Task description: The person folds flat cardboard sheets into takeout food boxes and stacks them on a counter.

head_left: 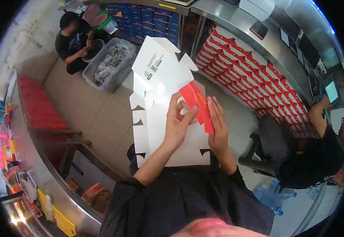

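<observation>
A red cardboard piece (197,102), printed with pale lines, is tilted between my two hands. Its kind I cannot make out for certain; it looks like a small folded box blank. My left hand (178,120) grips its left side, thumb pressed on the face and fingers curled behind. Along its right edge lies my right hand (218,132), fingers stretched out flat against the card; the right thumb is hidden. Beneath both hands, a large white unfolded box blank (160,134) with cut-out flaps rests across my lap and reaches away from me.
Ahead left, a person (75,41) sits by a clear plastic tub (130,55) of small bagged parts. Red and white boxes (239,69) are stacked under the right counter (235,19). Another person (310,162) sits at right, near water bottles (273,199). A metal-edged bench (41,158) flanks my left.
</observation>
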`<act>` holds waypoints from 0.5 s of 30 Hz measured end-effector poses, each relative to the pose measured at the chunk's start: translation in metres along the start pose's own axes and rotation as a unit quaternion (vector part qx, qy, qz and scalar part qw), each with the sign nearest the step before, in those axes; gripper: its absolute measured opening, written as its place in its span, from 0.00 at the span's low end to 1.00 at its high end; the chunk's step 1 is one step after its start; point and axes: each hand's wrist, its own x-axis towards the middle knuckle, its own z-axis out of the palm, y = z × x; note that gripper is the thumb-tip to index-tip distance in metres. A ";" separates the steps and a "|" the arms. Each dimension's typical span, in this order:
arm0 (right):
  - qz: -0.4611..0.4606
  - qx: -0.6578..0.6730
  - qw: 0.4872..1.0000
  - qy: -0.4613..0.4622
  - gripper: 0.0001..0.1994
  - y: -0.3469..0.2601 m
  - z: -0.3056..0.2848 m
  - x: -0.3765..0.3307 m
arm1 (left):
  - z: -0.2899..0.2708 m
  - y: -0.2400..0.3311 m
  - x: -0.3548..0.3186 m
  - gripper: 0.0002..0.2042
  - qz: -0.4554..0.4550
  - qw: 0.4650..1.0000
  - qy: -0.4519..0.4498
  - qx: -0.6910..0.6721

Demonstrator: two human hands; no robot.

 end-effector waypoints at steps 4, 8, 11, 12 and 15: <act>0.037 0.035 0.999 0.016 0.28 -0.009 0.003 0.006 | -0.004 -0.020 -0.009 0.15 0.087 0.990 -0.031 0.104; 0.135 0.126 0.981 0.067 0.36 -0.024 0.016 -0.007 | 0.002 -0.022 -0.021 0.14 0.135 0.972 -0.064 0.181; 0.190 0.144 0.965 0.106 0.56 -0.041 0.024 -0.010 | 0.003 0.006 -0.035 0.16 0.192 0.946 -0.126 0.227; 0.185 0.180 0.959 0.112 0.57 -0.044 0.023 -0.010 | -0.003 0.012 -0.042 0.14 0.201 0.936 -0.103 0.271; 0.166 0.336 0.914 0.158 0.53 -0.068 0.017 0.003 | -0.025 0.031 -0.066 0.10 0.183 0.922 -0.005 0.342</act>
